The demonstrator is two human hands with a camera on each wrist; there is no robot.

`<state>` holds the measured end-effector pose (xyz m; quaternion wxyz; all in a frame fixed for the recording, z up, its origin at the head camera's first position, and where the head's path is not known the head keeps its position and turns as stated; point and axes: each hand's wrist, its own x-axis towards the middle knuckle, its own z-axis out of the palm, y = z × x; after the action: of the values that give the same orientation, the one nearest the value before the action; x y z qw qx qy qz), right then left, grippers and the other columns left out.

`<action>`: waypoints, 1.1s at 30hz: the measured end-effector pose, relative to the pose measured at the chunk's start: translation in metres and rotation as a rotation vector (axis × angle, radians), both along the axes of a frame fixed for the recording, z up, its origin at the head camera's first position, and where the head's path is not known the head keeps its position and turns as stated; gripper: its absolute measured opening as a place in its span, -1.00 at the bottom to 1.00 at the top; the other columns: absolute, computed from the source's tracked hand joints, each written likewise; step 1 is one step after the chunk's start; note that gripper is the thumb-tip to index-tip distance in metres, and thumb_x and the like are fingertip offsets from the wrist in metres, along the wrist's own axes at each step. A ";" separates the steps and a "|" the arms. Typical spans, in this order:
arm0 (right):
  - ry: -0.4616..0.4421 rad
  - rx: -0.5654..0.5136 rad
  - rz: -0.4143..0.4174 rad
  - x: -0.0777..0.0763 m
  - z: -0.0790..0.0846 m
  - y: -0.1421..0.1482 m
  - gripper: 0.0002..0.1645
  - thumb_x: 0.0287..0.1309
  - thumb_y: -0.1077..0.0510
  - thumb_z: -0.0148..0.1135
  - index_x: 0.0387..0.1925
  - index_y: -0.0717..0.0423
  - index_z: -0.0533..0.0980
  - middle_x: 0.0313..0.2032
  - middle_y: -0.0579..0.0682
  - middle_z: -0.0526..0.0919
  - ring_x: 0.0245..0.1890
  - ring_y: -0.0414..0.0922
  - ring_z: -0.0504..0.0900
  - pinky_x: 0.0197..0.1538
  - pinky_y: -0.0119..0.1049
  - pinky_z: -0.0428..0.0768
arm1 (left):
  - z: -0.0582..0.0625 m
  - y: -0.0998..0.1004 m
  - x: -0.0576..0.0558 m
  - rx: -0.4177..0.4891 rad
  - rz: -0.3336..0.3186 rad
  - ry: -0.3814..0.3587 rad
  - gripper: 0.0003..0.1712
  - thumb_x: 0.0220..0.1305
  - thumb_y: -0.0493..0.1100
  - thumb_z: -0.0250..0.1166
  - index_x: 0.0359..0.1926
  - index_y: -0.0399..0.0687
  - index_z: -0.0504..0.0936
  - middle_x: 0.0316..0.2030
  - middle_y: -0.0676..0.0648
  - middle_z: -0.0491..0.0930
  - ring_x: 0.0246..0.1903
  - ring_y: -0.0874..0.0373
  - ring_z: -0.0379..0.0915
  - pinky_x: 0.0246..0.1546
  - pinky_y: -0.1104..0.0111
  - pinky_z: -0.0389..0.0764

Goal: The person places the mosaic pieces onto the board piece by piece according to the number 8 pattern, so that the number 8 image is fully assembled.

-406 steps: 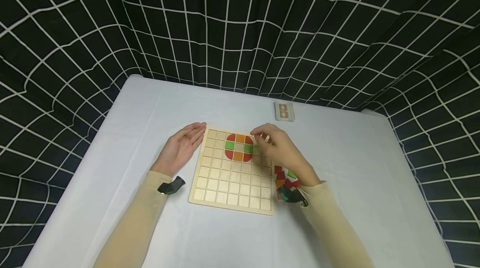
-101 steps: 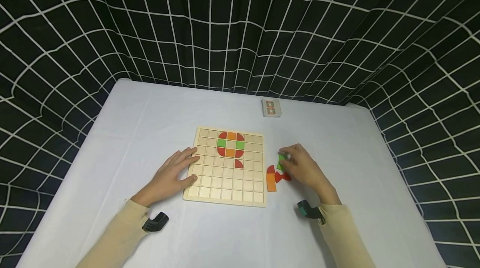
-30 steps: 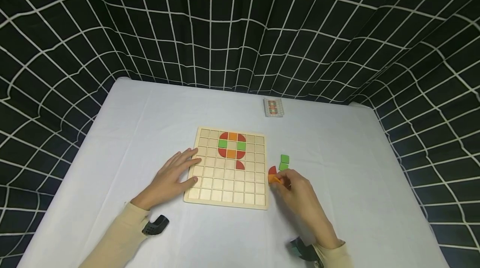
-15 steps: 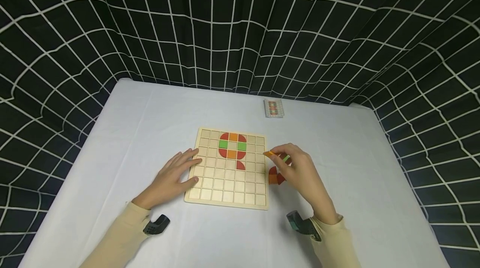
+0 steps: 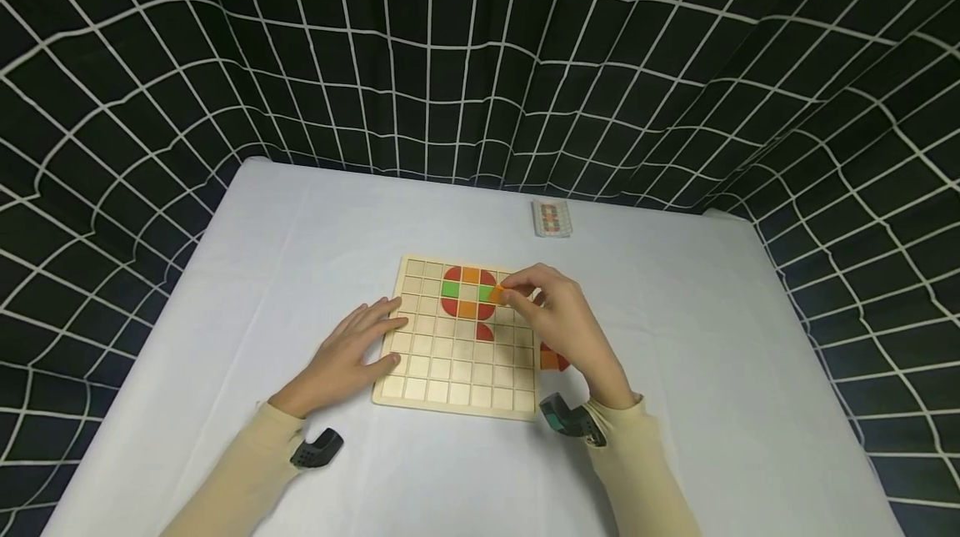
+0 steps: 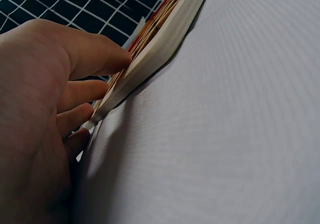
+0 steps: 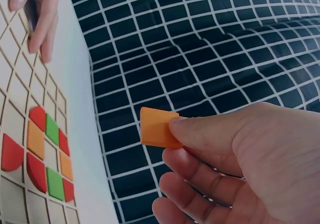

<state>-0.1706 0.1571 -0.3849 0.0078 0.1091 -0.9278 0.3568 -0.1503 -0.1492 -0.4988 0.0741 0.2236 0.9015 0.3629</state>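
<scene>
A wooden grid board (image 5: 442, 370) lies on the white table. Red quarter-round, orange and green tiles form a ring near its far edge, with green tile (image 5: 450, 288) on the left side. One more red quarter-round tile (image 5: 485, 332) sits just below the ring's right side. My right hand (image 5: 558, 316) pinches an orange square tile (image 7: 159, 127) between thumb and fingers, held above the board by the ring's right side. My left hand (image 5: 345, 358) rests on the board's left edge, fingers spread; in the left wrist view its fingertips touch the rim (image 6: 162, 47).
Loose tiles, including an orange tile (image 5: 549, 360) and red ones, lie right of the board, partly hidden by my right hand and wrist. A small stack of pattern cards (image 5: 552, 218) is at the table's back. A black gridded curtain (image 5: 480, 62) surrounds the table.
My right hand has lifted an orange tile from the loose ones and carried it left over the board. Earlier, the single red tile appeared below the ring. My left hand stays at the edge lately.
</scene>
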 end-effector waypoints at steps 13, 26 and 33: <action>-0.051 -0.004 0.078 -0.015 -0.024 -0.016 -0.89 0.28 0.19 0.35 -0.18 0.09 0.70 -0.21 -0.03 0.72 -0.29 -0.12 0.54 -0.23 -0.34 0.59 | -0.002 0.000 -0.002 0.009 -0.004 0.002 -0.35 0.35 -0.05 0.32 0.41 -0.05 0.43 0.58 0.01 0.13 0.61 -0.02 -0.10 0.67 0.05 -0.13; -0.125 0.075 0.086 -0.016 -0.048 -0.021 -0.96 0.30 0.16 0.34 -0.27 0.03 0.67 -0.15 -0.05 0.70 -0.21 -0.13 0.51 -0.17 -0.30 0.56 | -0.001 0.000 -0.002 0.004 -0.004 0.002 -0.36 0.35 -0.05 0.31 0.41 -0.07 0.44 0.58 0.00 0.14 0.61 -0.03 -0.10 0.66 0.04 -0.12; -0.143 0.133 0.105 -0.018 -0.057 -0.026 -0.95 0.26 0.12 0.38 -0.30 0.01 0.67 -0.38 -0.15 0.65 -0.27 -0.15 0.47 0.06 -0.12 0.61 | -0.001 0.000 -0.002 0.000 -0.008 0.007 -0.37 0.35 -0.05 0.31 0.40 -0.07 0.45 0.57 -0.01 0.15 0.60 -0.03 -0.09 0.66 0.04 -0.11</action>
<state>-0.1881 0.1315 -0.4422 -0.0846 0.1322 -0.9406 0.3011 -0.1526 -0.1497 -0.4998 0.0724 0.2283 0.9009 0.3619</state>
